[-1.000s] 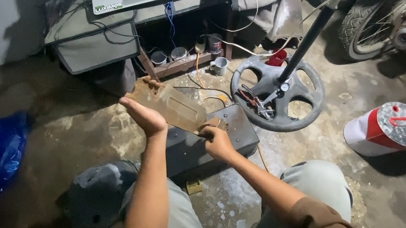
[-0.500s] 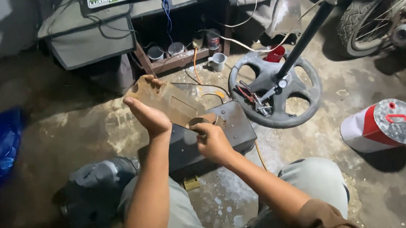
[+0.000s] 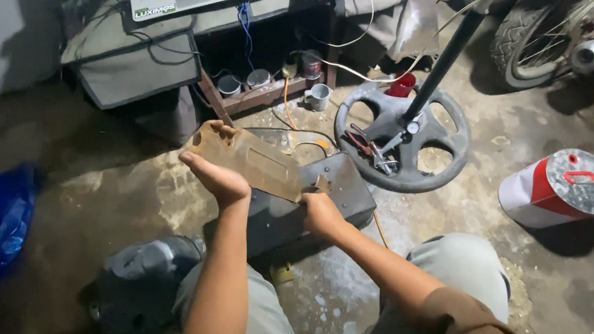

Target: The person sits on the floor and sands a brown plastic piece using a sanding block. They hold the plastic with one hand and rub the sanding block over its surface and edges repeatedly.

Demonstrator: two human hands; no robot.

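At frame centre, the left hand (image 3: 218, 177) and right hand (image 3: 321, 211) are gripping a rusty metal plate (image 3: 253, 162) by its ends, tilting it above a dark metal box (image 3: 300, 206); turning it further needs firm, steady holds.

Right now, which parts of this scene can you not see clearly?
- Head view: the far side of the rusty plate faces away from the camera.
- Left hand: its fingers curl behind the plate.
- Dark metal box: the plate and right hand partly cover its top.
- Motorcycle wheel: cut off by the top-right edge.
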